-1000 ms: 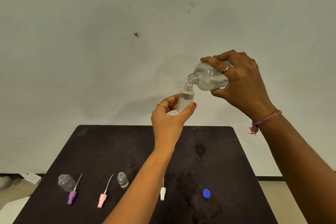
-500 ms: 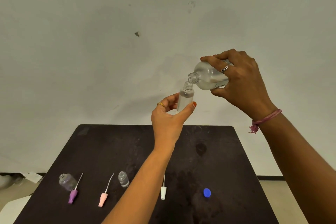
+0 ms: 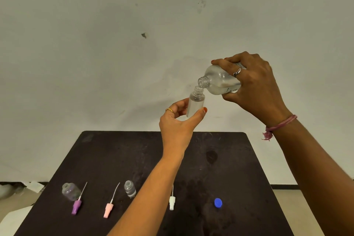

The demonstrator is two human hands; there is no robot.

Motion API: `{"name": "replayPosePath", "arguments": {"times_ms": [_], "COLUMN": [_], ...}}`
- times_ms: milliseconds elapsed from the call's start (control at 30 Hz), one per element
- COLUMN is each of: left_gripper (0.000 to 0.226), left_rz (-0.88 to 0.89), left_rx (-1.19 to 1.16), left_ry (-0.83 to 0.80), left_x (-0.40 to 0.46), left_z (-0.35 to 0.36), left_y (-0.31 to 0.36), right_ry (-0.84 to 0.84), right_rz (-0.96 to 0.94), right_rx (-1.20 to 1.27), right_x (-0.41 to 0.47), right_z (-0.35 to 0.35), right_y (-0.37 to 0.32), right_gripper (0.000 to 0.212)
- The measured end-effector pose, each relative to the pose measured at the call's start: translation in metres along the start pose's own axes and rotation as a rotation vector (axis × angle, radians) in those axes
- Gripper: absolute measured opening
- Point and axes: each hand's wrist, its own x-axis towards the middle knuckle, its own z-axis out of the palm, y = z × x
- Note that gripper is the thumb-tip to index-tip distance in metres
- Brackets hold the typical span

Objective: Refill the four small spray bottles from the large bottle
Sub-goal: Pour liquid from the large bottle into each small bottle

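My left hand (image 3: 179,120) pinches a small clear spray bottle (image 3: 195,102) upright, above the far edge of the dark table (image 3: 134,151). My right hand (image 3: 252,88) grips the large clear bottle (image 3: 220,81), tilted so its open mouth sits right over the small bottle's neck. Liquid fills most of the small bottle. Two more small open bottles stand on the table: one at the left (image 3: 70,191), one further right (image 3: 129,188). My left forearm hides part of the table's middle.
Three spray heads with dip tubes lie near the front: purple (image 3: 76,206), pink (image 3: 108,210), white (image 3: 172,202). A blue cap (image 3: 218,202) lies to their right. A pale wall stands behind the table, and a dark wet spot (image 3: 211,156) marks the tabletop.
Both hands hold the same pouring pose. The large bottle has barely shifted, and the liquid level in the small bottle looks slightly higher.
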Motion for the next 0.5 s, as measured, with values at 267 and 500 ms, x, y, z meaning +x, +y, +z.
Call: {"name": "replayPosePath", "arguments": {"times_ms": [267,500], "left_gripper": [0.036,0.037], "left_rz": [0.004,0.004], "left_rx": [-0.013,-0.025], "left_ry": [-0.004,-0.001], "left_x": [-0.0003,0.0001], "left_z": [-0.0006,-0.0007], "left_y": [-0.0005,-0.0003], "right_ry": [-0.005,-0.012], "right_rz": [0.001,0.006], "right_rx": [0.004,0.004], "right_x": [-0.0012,-0.0015], "right_z": [0.0022,0.0029], "right_y": [-0.0001,0.0004], "right_gripper": [0.075,0.077]}}
